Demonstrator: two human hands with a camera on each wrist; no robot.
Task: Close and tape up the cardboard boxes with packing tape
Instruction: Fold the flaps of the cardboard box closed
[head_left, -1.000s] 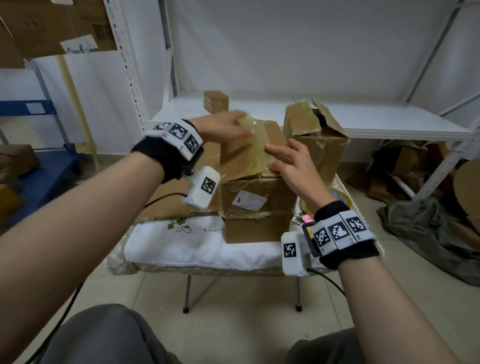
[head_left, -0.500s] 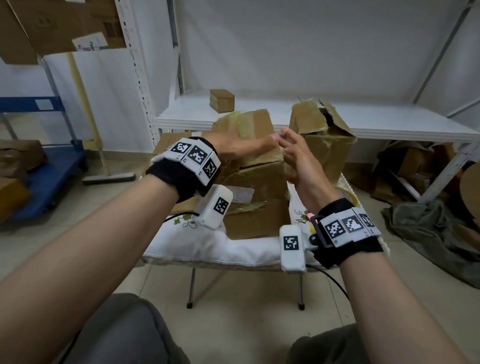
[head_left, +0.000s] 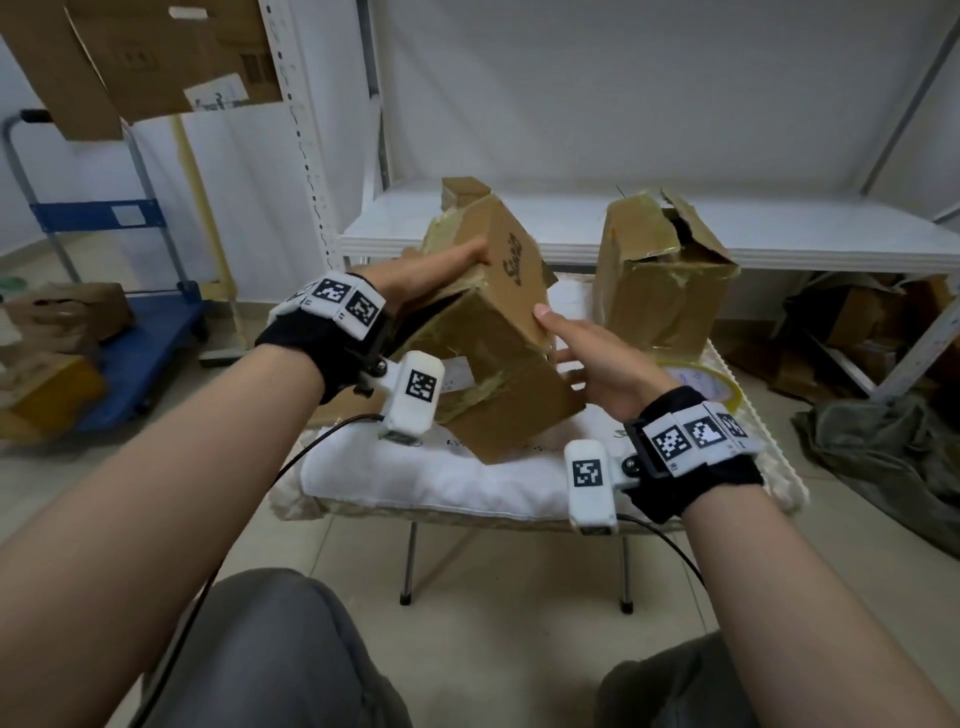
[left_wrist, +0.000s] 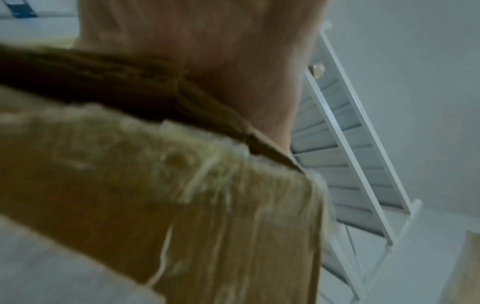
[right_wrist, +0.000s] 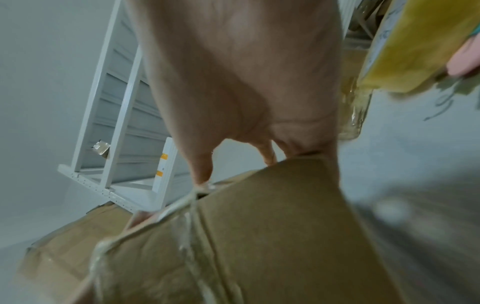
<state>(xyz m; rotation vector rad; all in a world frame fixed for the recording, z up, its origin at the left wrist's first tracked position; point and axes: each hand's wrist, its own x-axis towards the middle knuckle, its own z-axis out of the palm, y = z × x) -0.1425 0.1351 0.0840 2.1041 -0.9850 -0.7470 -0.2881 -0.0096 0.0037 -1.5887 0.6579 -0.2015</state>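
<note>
A worn cardboard box (head_left: 498, 332) with old yellowed tape stands tilted on one lower corner on the white-clothed table (head_left: 415, 478). My left hand (head_left: 441, 270) grips its upper left flap, the fingers hidden behind the cardboard. My right hand (head_left: 571, 348) holds the right edge, thumb on the near face, fingers behind. Up close, the left wrist view shows the box (left_wrist: 182, 205) under my left hand (left_wrist: 207, 61). The right wrist view shows the box (right_wrist: 259, 236) below my right hand (right_wrist: 246, 72). A packing tape roll (head_left: 696, 379) lies on the table past my right wrist.
A second box (head_left: 660, 280) with torn open flaps stands at the table's back right. A small box (head_left: 462, 189) sits on the white shelf (head_left: 779, 234) behind. Boxes lie on a blue cart (head_left: 130, 343) at left, with clutter on the floor at right.
The box stood upright with both hands on its top flaps; now it is tipped onto a corner and turned. My left hand has shifted to the left flap, my right hand to the right edge.
</note>
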